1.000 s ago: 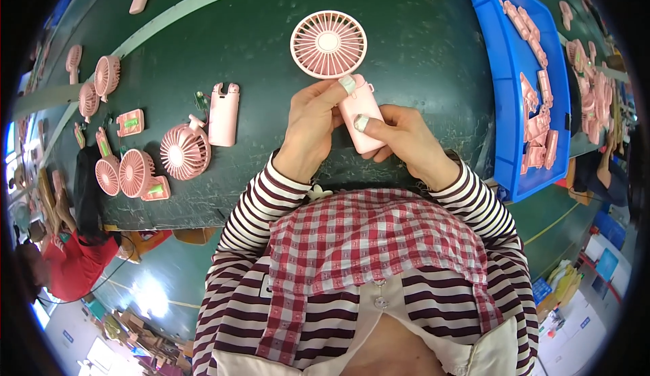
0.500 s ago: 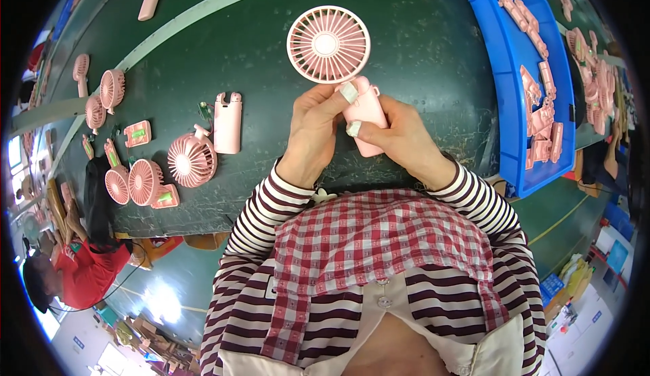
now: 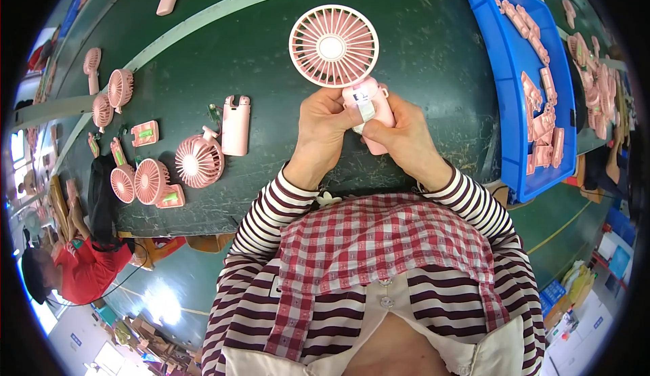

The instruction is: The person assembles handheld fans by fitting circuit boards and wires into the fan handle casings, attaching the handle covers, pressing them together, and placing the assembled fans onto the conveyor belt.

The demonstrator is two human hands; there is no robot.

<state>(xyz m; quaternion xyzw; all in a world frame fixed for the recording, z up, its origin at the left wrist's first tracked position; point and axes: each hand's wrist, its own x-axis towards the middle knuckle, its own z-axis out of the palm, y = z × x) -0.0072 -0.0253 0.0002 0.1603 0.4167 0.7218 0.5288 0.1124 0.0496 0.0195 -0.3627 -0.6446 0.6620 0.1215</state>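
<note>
A pink handheld fan (image 3: 334, 46) is held in front of me, its round grille pointing away and its handle toward me. My left hand (image 3: 321, 125) is closed round the handle's left side near the neck, its thumb lying across the front. From the right, my right hand (image 3: 405, 132) grips the lower handle, thumb pressed on its face. White wraps cover the thumb tips. A small display or label shows at the top of the handle, just above the left thumb. Most of my other fingers are hidden behind the handle.
On the left of the green table (image 3: 264, 44) lie a pink handle shell (image 3: 235, 125), a fan head (image 3: 200, 161), more fan heads (image 3: 150, 181) and a small part with a green board (image 3: 145, 133). A blue bin (image 3: 504, 98) of pink parts stands right. A person in red (image 3: 91, 267) sits left.
My left thumb has slid down the handle, uncovering the display or label near its top. The fan has shifted slightly right, as has the whole view; both hands keep hold.
</note>
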